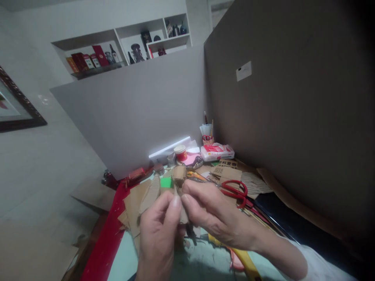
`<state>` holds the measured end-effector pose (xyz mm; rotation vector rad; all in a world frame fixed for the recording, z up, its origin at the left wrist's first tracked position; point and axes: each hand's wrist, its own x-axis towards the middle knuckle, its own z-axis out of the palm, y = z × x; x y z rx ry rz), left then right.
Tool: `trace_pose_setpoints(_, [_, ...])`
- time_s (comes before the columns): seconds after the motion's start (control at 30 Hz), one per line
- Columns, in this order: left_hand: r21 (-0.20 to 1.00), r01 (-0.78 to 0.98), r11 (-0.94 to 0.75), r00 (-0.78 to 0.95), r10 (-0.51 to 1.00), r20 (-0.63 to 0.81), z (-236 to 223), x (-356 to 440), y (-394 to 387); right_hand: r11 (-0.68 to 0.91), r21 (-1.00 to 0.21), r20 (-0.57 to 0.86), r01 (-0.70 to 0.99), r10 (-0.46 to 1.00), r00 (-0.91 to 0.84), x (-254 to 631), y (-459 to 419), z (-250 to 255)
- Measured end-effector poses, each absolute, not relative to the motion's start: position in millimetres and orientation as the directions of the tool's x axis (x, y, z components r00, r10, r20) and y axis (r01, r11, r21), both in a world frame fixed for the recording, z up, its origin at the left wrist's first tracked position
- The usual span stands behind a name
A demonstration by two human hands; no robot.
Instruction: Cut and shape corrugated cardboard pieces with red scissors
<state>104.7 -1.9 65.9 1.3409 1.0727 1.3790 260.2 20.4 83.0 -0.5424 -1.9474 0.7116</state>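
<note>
My left hand (159, 226) is closed, its thumb and fingers pinching a small piece of cardboard (176, 190) near the middle of the view. Close beside it, my right hand (206, 208) is closed too, thumb and forefinger pressed together at the same piece. The fingers cover most of the piece, so its full shape is hidden. Just beyond the hands are a bright green block (166, 182) and a brown roll (179, 172). Red-handled scissors (236, 189) lie right of my right hand.
Cardboard sheets (134, 203) are piled at the left, with more cardboard (227, 169) at the right. A red paper cup (180, 152), a tissue pack (217, 152) and a pen holder (208, 138) stand at the back. Grey panels (140, 113) enclose the table.
</note>
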Motion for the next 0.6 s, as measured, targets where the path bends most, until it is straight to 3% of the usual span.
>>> trace_pose_setpoints(0.23, [0.972,-0.211,-0.104,-0.08,0.993,0.089,86,115,-15,0.632,-0.774,0.566,-0.035,0.666,-0.485,261,19,84])
trace_pose_setpoints(0.43, [0.958,-0.27,-0.091,0.052,0.993,0.109,83,109,-10,0.612,-0.788,0.568,-0.071,0.677,-0.468,262,15,86])
trace_pose_setpoints(0.6, [0.952,-0.298,-0.065,-0.018,0.998,0.062,88,114,-14,0.623,-0.778,0.584,-0.076,0.675,-0.452,262,14,87])
